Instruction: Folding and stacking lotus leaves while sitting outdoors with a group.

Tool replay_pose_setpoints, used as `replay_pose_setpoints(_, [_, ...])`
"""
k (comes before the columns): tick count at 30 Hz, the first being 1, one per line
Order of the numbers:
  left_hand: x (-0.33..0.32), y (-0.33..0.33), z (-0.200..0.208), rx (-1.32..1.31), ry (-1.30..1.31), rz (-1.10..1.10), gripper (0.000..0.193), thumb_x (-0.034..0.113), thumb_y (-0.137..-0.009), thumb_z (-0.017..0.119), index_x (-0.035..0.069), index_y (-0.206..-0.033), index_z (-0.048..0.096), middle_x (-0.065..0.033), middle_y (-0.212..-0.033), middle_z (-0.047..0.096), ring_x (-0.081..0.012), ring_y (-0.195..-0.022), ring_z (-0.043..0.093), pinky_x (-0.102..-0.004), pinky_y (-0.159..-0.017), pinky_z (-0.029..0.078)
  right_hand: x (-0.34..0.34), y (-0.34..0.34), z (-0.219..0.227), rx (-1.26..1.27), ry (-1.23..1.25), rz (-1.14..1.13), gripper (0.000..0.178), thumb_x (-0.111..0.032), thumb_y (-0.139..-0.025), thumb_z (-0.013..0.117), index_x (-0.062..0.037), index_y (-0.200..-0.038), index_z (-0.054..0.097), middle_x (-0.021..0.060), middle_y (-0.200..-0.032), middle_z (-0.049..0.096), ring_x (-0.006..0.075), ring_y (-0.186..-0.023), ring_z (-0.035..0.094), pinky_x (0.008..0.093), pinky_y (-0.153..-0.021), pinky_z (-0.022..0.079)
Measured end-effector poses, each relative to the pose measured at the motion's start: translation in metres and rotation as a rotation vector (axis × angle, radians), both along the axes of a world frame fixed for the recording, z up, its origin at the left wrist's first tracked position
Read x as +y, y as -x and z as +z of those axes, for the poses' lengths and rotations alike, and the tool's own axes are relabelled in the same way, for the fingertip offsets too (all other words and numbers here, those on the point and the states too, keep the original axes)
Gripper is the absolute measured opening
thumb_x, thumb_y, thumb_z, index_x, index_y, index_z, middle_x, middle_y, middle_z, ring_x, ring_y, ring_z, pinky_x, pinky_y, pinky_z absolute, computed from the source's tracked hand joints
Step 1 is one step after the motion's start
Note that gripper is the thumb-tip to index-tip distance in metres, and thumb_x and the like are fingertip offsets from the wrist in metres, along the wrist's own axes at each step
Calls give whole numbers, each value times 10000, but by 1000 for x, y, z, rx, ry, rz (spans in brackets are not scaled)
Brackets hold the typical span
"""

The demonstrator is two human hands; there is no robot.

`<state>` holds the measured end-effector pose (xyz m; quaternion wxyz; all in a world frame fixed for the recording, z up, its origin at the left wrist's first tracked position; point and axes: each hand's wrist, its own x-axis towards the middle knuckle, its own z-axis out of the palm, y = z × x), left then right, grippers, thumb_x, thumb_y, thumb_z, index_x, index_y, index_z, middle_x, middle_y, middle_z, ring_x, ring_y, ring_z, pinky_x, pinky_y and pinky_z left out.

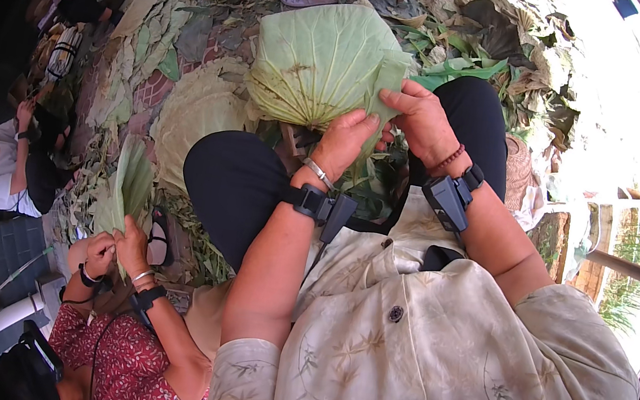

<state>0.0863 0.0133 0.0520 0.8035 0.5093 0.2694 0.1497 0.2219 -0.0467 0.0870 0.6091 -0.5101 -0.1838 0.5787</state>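
A large pale green lotus leaf [320,57] with radiating veins and brown specks is held up in front of my knees. My left hand [344,142] pinches its near lower edge, thumb on top. With thumb and fingers, my right hand [419,122] grips a folded flap [387,74] at the leaf's right side. The fingers behind the leaf are partly hidden. Just left of it, a paler, dry leaf stack [200,122] lies on the ground by my left knee.
At lower left, a co-worker in a red patterned top [137,367] holds another green leaf [131,177]. Further left sits a person in a white shirt [4,168]. Dry leaf scraps [510,42] cover the ground ahead. A woven straw item [517,174] is beside my right knee.
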Motion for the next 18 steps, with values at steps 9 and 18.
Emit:
replay_pose_setpoints(9, [-1,0,-6,20,29,-36,241,179,-899,441,-14,-997,548,-68,-885,598,-143,-781,575,-269,-697,466,1,2,1,-67,-39,-146,115,-122,-821,548,-17,-867,564,69,-738,576,161,-557,527,294,-346,414])
replay_pose_setpoints(18, [-8,-6,-5,-131,-176,217,325,121,-788,606,-25,-1042,466,-88,-972,547,-174,-854,534,-276,-732,434,3,2,-10,-378,-47,-199,118,-120,-773,615,-19,-722,579,-28,-634,518,42,-571,418,215,-479,343])
